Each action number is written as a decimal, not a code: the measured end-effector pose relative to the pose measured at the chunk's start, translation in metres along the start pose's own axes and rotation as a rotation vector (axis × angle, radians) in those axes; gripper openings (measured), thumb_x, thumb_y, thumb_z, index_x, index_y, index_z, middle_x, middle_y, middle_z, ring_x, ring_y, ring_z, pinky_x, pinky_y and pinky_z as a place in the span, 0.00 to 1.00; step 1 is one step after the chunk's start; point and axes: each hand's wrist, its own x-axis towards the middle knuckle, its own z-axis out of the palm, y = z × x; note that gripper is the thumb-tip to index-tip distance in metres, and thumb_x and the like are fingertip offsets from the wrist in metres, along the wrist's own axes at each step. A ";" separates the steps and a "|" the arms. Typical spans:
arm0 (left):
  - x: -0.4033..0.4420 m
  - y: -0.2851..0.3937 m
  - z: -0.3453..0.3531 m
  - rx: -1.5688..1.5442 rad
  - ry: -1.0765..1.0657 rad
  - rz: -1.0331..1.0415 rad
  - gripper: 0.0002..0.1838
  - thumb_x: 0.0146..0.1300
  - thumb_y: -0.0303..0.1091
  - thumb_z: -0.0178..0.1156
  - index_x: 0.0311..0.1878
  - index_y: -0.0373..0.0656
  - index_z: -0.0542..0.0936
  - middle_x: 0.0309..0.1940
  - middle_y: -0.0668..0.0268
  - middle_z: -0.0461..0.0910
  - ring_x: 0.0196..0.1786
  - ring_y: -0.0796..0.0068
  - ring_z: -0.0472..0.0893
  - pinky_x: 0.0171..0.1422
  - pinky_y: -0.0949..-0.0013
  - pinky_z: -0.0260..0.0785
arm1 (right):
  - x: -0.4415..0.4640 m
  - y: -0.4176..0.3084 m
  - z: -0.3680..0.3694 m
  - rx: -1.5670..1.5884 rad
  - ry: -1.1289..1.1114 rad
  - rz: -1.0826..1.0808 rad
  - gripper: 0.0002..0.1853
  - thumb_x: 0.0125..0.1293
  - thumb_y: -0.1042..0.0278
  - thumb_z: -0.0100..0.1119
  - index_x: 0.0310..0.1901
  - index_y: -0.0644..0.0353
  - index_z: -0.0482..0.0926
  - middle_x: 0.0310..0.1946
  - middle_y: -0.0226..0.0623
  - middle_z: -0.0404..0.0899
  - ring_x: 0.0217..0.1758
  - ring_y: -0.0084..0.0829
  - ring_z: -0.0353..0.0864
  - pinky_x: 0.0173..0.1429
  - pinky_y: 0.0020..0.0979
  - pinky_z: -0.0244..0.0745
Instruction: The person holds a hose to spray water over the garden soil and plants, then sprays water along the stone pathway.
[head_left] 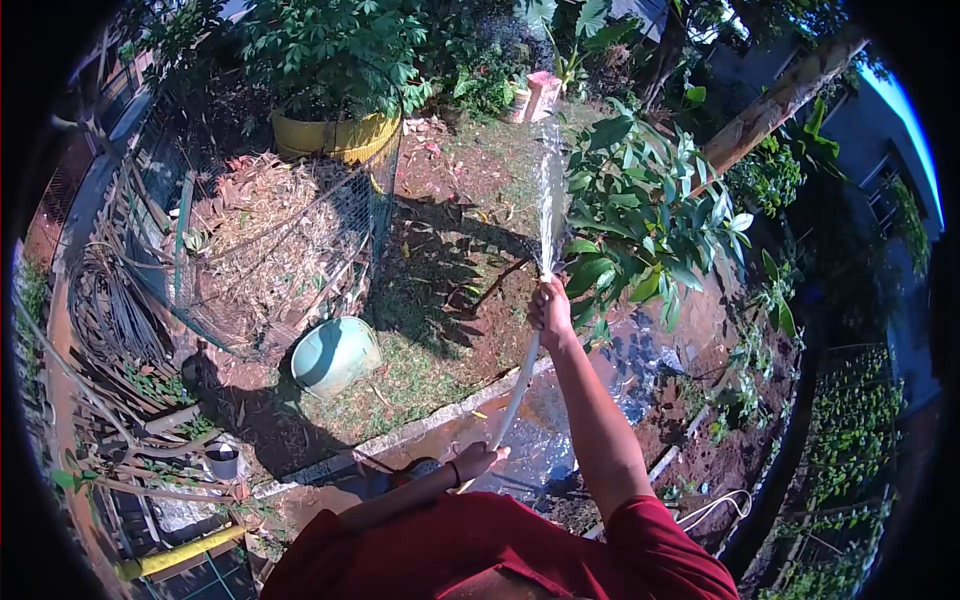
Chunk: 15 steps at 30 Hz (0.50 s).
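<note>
My right hand is closed around the upper end of a pale hose, with the arm stretched forward. Water sprays from that end, away from me toward the top of the view. Lower down, my left hand is closed on the same hose near my body, a dark band at its wrist. Between the two hands the hose hangs in a slight curve. Leafy branches stand just to the right of the spray.
A netted heap of dry leaves and a tipped pale green tub lie left. Behind stands a yellow planter. A low concrete edging crosses the ground beside wet soil. A tree trunk leans at the upper right.
</note>
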 end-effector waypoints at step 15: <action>-0.006 0.004 -0.004 -0.058 0.008 0.004 0.16 0.64 0.50 0.58 0.37 0.47 0.81 0.17 0.78 0.64 0.21 0.85 0.63 0.26 0.74 0.55 | 0.006 0.005 0.006 0.006 0.004 0.010 0.03 0.71 0.64 0.41 0.43 0.43 0.65 0.18 0.22 0.57 0.12 0.17 0.53 0.11 0.21 0.46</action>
